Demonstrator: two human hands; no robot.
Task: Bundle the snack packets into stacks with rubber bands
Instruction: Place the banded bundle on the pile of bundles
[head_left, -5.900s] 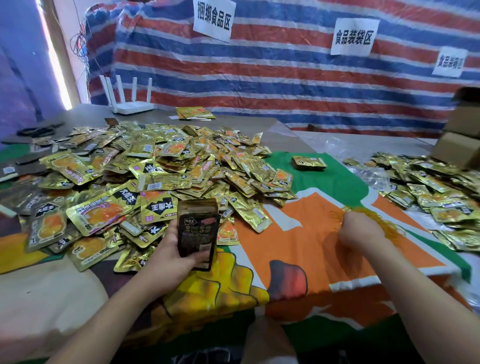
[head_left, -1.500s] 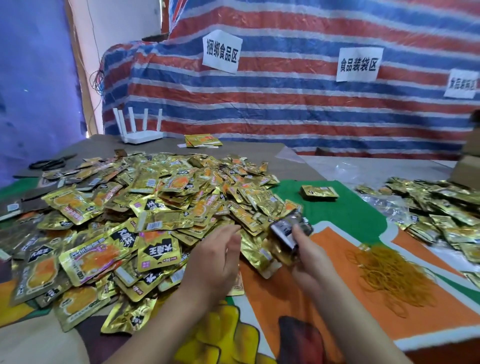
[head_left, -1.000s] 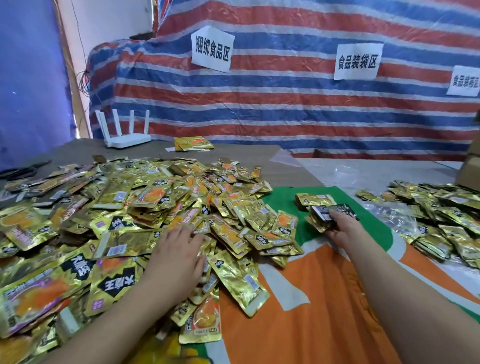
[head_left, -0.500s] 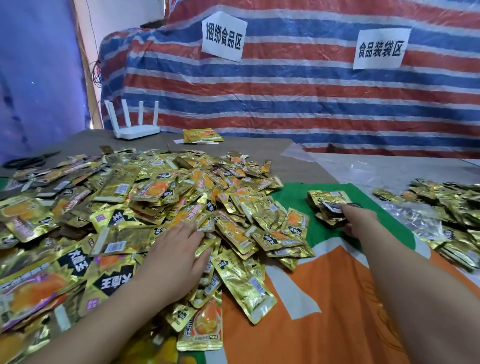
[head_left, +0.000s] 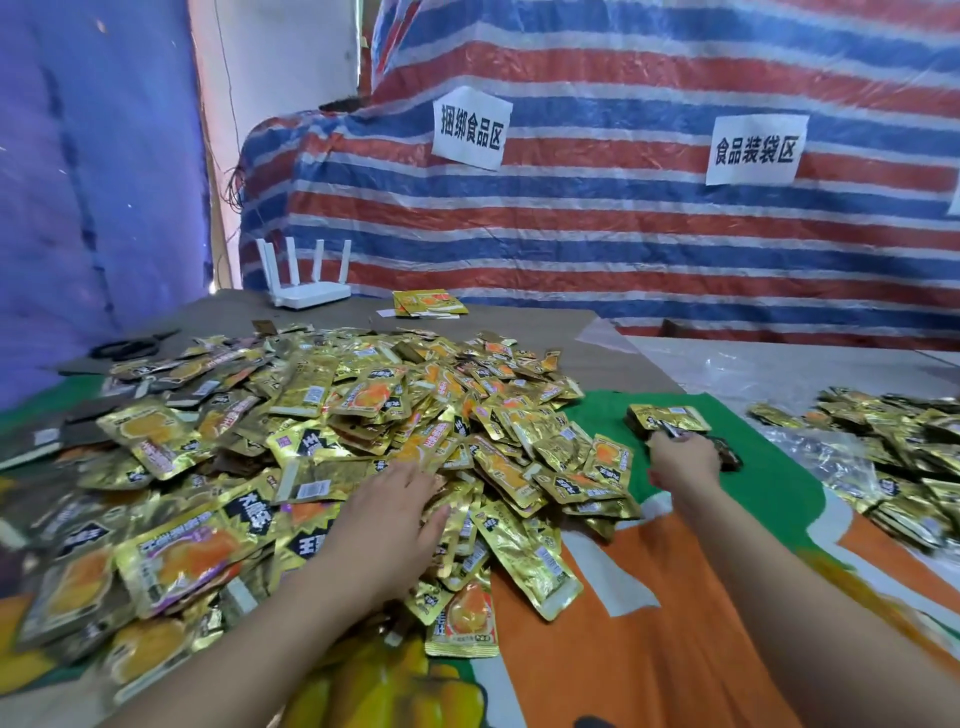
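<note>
Striped tarpaulin behind a cloth-covered table (head_left: 649, 649) heaped with foil snack packets

From left: loose packets (head_left: 322, 447), thin crinkled gold foil pouches, probably light, limp and slippery, so best squared up and taken across the flat faces; left hand (head_left: 389, 519) lies flat, fingers straight, on the heap; right hand (head_left: 683, 460) rests curled on a dark bundle (head_left: 724, 452) beside a banded stack (head_left: 667, 418); whether it grips cannot be told; further packets (head_left: 893, 447) lie far right

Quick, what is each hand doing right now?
Left hand: open, flat on the loose packet pile.
Right hand: gripping a dark bundle beside the banded stack.
</note>
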